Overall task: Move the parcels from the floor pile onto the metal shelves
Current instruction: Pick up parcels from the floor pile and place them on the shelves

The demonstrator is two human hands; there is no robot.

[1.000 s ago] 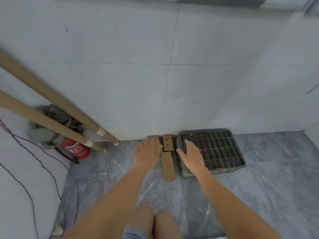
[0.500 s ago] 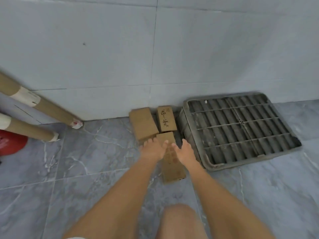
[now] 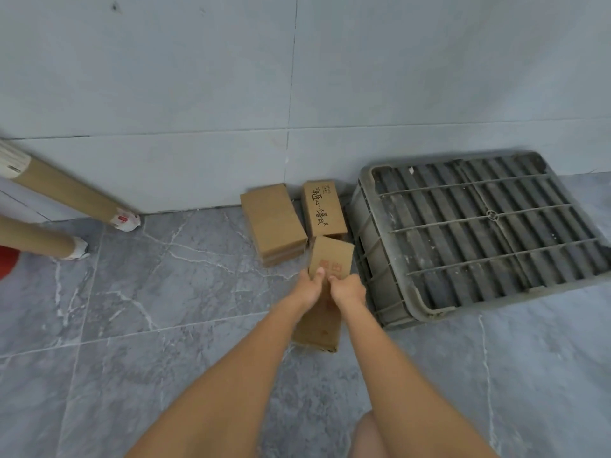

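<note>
Three brown cardboard parcels lie on the grey floor by the wall. The nearest, a long parcel with red print point(image 3: 330, 259), lies lengthwise toward me. My left hand point(image 3: 309, 287) grips its left side and my right hand point(image 3: 347, 289) grips its right side, both closed around its middle. Behind it lie a plain parcel point(image 3: 272, 223) on the left and a parcel with black handwriting-style print point(image 3: 324, 209) on the right, both near the wall. No metal shelves are in view.
An upturned grey plastic crate point(image 3: 472, 233) sits right of the parcels, touching the wall. Two cardboard tubes point(image 3: 66, 190) lean in from the left, with a red object point(image 3: 6, 261) at the left edge. My knee point(image 3: 367, 438) shows at the bottom.
The view has dropped closer to the floor. Both hands moved from hovering open over the parcels to closing on the sides of the nearest long parcel.
</note>
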